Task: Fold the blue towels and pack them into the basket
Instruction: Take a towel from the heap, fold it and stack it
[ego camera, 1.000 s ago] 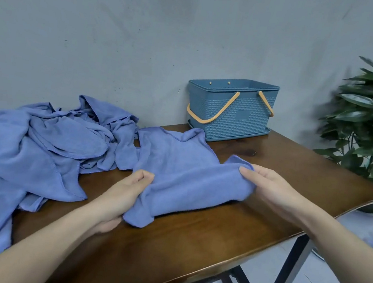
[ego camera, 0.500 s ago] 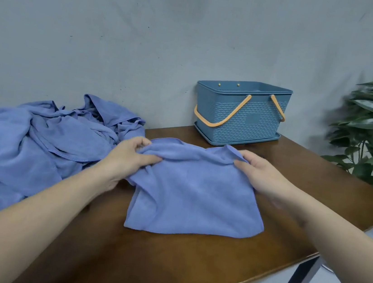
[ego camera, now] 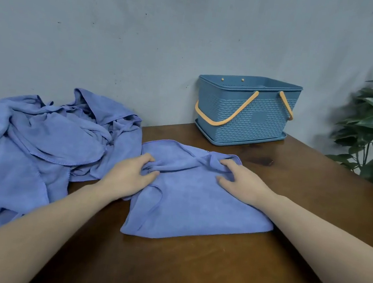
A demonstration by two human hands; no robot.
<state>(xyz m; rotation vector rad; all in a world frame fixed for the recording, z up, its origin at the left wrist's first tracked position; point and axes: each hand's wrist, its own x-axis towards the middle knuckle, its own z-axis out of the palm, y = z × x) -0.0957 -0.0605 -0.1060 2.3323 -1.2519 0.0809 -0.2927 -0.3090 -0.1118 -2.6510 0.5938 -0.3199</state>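
— Where's the towel?

— A blue towel (ego camera: 198,204) lies flat on the wooden table (ego camera: 187,272), in front of the basket (ego camera: 245,116).

— And the hands?

— The left hand (ego camera: 126,176) pinches a bunched fold. The right hand (ego camera: 242,182) curls its fingers (ego camera: 227,164) into the far edge.

— The rest?

— The towel pile (ego camera: 33,145) sits at left.

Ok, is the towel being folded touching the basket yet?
Apart. The head view shows a strip of bare table between the towel's far edge and the basket's base.
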